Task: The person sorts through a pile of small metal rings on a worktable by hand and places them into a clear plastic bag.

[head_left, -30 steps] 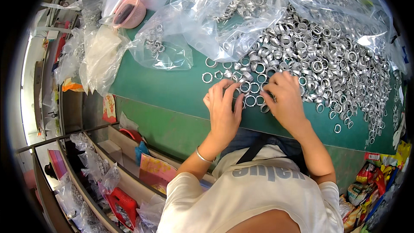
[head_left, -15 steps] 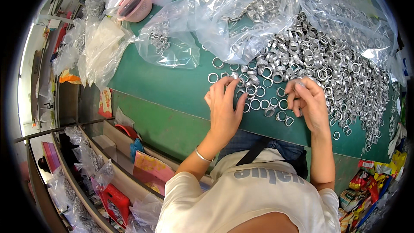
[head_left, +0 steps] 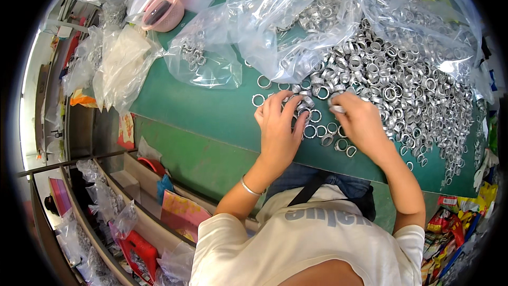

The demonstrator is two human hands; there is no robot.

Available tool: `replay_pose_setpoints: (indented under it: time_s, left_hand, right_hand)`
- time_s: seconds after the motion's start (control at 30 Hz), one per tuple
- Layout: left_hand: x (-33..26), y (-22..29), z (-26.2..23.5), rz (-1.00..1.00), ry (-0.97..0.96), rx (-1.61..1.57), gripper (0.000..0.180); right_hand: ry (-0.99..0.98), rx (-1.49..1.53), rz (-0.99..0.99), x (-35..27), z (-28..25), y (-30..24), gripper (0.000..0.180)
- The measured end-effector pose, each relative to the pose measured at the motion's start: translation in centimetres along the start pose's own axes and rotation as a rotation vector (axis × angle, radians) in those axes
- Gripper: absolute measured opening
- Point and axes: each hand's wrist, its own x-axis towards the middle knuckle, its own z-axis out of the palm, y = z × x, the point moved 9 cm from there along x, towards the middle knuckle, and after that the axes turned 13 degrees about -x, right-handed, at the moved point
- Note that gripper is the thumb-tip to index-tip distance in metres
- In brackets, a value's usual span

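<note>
Silvery metal rings (head_left: 423, 114) cover the right of a green tabletop (head_left: 185, 103) in a thick heap, with several loose ones nearer me. My left hand (head_left: 279, 124), a bangle on its wrist, curves its fingers and thumb round a few rings (head_left: 302, 105) at the heap's left edge; the fingertips partly hide them. Close by on the right, my right hand (head_left: 360, 122) is closed, knuckles up, pinching a ring (head_left: 337, 108) between thumb and fingers. Loose rings (head_left: 321, 131) lie flat between the two hands.
Clear plastic bags (head_left: 286, 26) drape over the heap's far side. A smaller bag (head_left: 203, 61) with rings lies left of them, near a pink basket (head_left: 168, 13). Shelving (head_left: 143, 201) stands at lower left. Colourful packets (head_left: 450, 228) lie at lower right.
My right hand has moved left and turned over, closing on a ring beside my left hand. My left hand has shifted slightly right, its thumb nearer its fingers.
</note>
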Motion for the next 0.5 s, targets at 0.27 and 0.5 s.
replay_pose_setpoints:
  time_s: [0.27,0.5]
  left_hand:
    - [2.1,1.8,1.5,0.164,-0.073,-0.109,0.033]
    - [5.5,2.3,5.9,0.226,-0.219,0.108,0.027]
  right_hand:
    - [-0.058,1.78,0.382,-3.5,-0.6,5.1,0.022]
    - [0.438,0.124,0.09,-0.5,-6.9,4.6,0.016]
